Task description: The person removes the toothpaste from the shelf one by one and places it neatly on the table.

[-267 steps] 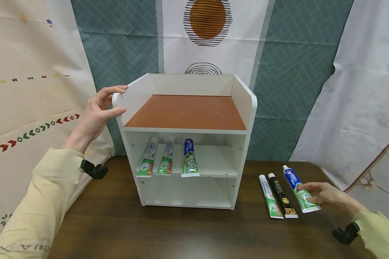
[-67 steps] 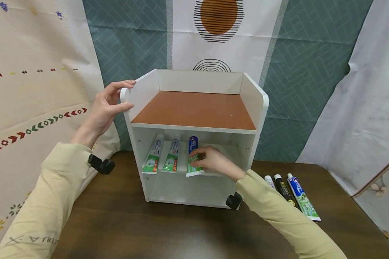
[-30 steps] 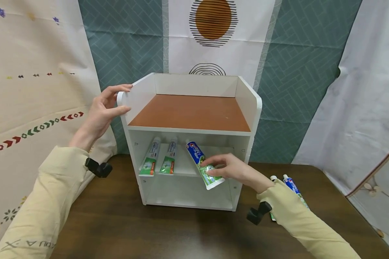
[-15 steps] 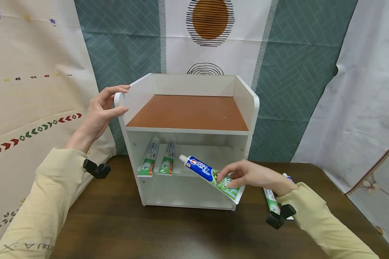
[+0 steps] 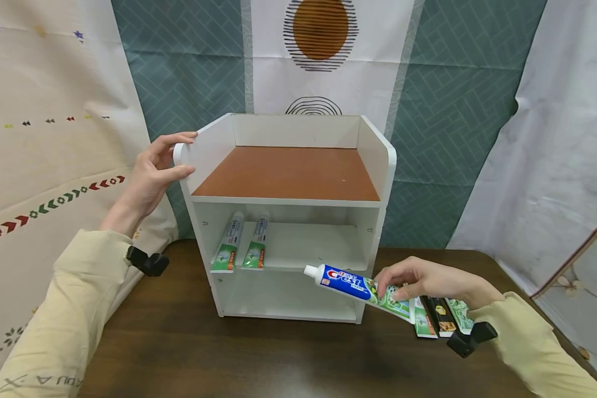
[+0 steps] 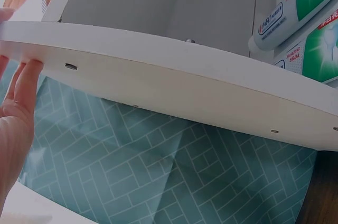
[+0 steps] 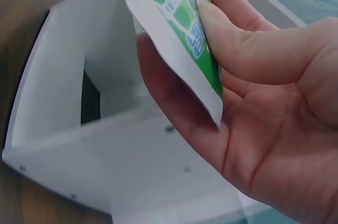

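Note:
My left hand (image 5: 146,174) grips the upper left side panel of a white shelf unit (image 5: 286,202), thumb in front and fingers over the edge. In the left wrist view, that hand's fingers (image 6: 25,84) touch the panel. My right hand (image 5: 428,279) pinches the flat end of a blue and green toothpaste tube (image 5: 348,283), held in the air before the shelf's lower right corner. Its white cap points left. The right wrist view shows the tube's crimped end (image 7: 182,60) between thumb and fingers. Two white and green toothpaste tubes (image 5: 227,249) lie on the middle shelf's left side.
On the table to the right lie a white and green tube (image 5: 424,323), a black tube (image 5: 443,316) and another green-ended tube (image 5: 459,312), partly behind the right hand. The brown table (image 5: 239,354) extends in front of the unit. Patterned cloths hang behind and at both sides.
The right hand has lifted the blue and green tube off the middle shelf and carried it right and forward, turning it nearly level. The left hand keeps its grip on the side panel.

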Motion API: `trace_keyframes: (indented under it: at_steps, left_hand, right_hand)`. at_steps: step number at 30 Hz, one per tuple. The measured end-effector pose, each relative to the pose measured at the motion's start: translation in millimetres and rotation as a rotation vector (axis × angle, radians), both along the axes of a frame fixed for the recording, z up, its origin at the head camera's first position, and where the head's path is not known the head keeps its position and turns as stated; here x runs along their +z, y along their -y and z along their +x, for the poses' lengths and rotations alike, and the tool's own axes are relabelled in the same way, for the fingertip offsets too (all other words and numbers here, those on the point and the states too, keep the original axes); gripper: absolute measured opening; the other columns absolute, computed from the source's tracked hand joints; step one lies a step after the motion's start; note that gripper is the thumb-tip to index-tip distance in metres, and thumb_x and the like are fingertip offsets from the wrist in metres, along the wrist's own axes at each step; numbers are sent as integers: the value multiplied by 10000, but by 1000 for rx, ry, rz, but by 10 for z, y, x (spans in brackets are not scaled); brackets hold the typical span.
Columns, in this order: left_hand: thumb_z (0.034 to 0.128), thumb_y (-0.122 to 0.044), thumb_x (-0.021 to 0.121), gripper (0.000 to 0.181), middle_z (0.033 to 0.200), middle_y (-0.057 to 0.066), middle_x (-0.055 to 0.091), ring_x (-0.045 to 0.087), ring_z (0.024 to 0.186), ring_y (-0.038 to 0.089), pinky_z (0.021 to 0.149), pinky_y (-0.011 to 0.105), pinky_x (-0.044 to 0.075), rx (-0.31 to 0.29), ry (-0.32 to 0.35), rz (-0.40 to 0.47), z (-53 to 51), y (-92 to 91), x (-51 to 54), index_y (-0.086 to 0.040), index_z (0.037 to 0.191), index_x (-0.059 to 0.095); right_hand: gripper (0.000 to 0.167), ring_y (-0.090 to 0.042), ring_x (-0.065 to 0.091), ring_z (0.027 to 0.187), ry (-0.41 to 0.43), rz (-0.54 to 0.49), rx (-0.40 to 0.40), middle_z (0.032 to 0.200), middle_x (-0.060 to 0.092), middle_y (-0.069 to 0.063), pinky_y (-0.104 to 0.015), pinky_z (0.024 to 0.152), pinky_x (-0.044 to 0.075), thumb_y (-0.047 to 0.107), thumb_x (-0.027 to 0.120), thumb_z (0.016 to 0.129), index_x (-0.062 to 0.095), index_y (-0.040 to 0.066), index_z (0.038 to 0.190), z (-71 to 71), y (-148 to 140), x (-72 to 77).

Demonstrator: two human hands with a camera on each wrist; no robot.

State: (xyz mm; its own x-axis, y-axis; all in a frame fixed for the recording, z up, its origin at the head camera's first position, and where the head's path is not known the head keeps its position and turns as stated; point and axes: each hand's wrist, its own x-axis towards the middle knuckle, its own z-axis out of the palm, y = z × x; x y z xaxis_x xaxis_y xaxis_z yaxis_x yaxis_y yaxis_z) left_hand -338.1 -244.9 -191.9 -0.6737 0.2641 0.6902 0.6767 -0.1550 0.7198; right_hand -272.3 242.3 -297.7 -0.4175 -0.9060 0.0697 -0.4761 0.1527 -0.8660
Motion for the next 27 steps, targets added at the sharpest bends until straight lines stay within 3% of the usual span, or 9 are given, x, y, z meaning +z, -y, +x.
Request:
trace_keyframes:
  at_steps: [6, 12, 16, 21, 27]
  left_hand:
    - [793, 147, 573, 417, 1357, 123, 367, 315, 1189, 292, 776, 265, 458, 16, 3, -4, 1, -3, 10, -41, 1164, 567]
    - [794, 145, 575, 419, 1361, 119, 360, 307, 1197, 288, 782, 260, 454, 19, 8, -5, 4, 2, 3, -41, 1170, 560]
    - [794, 144, 575, 424, 1361, 118, 361, 305, 1204, 281, 787, 258, 450, 25, 11, -6, 11, 8, -8, -45, 1173, 559]
    - [794, 147, 573, 426, 1363, 118, 358, 310, 1197, 280, 781, 255, 452, 23, 10, -3, 19, 13, -7, -48, 1173, 560]
    - [794, 152, 570, 420, 1363, 124, 356, 315, 1188, 290, 779, 262, 453, 10, 2, -5, 13, -2, 4, -41, 1166, 564]
  right_hand:
    - [272, -309, 455, 1057, 33, -29, 40, 1159, 489, -231, -387, 811, 430, -86, 443, 894, 586, 52, 1081, -23, -245, -33]
    - [239, -234, 436, 1108, 15, 25, -42, 1121, 528, -183, -336, 858, 403, -63, 478, 889, 600, 52, 1060, 0, -541, -65]
    - [259, -233, 453, 1098, -21, 26, -48, 1105, 545, -171, -307, 873, 390, -89, 473, 882, 599, 54, 1058, 15, -751, -97]
    - [262, -198, 436, 1139, 8, 26, -80, 1108, 550, -180, -276, 902, 365, -104, 459, 882, 595, 35, 1056, 49, -1015, -134]
    - [292, -146, 418, 1171, -24, 39, -138, 1143, 547, -168, -239, 908, 341, -124, 435, 881, 582, 49, 1064, 110, -1317, -187]
